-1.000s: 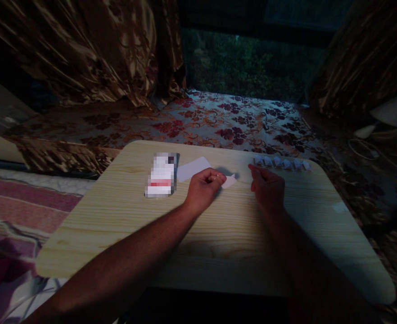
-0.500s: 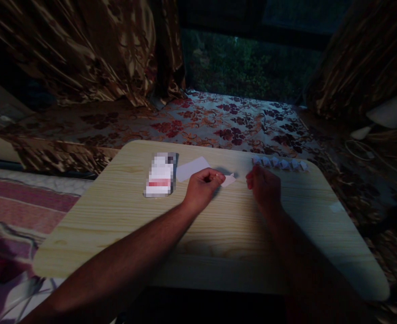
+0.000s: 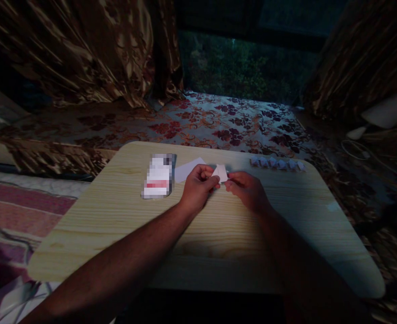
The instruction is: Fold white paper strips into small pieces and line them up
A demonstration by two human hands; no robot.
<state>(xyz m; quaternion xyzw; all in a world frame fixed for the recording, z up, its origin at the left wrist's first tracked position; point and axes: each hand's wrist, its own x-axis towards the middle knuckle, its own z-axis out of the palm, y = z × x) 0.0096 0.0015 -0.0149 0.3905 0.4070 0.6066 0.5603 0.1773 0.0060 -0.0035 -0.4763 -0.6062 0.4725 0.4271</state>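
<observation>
A small folded piece of white paper [image 3: 220, 173] is held up above the middle of the table. My left hand [image 3: 197, 186] pinches its left side, thumb in front and fingers behind. My right hand [image 3: 249, 189] has its thumb and forefinger closed at the paper's right edge. Flat on the table behind my left hand lies a white paper sheet [image 3: 186, 169], partly covered by that hand. Several small folded paper pieces [image 3: 277, 163] stand in a row near the far right edge, beyond my right hand.
A pixelated phone-shaped object [image 3: 158, 176] lies left of the sheet. A white scrap [image 3: 332, 207] is near the right edge of the wooden table [image 3: 117, 234]. Behind are a patterned cloth-covered ledge [image 3: 232, 119] and curtains [image 3: 117, 54]; bedding [image 3: 23, 211] is at left.
My right hand has moved left to the paper and closed at its edge. The folded paper has been turned more upright in my left hand.
</observation>
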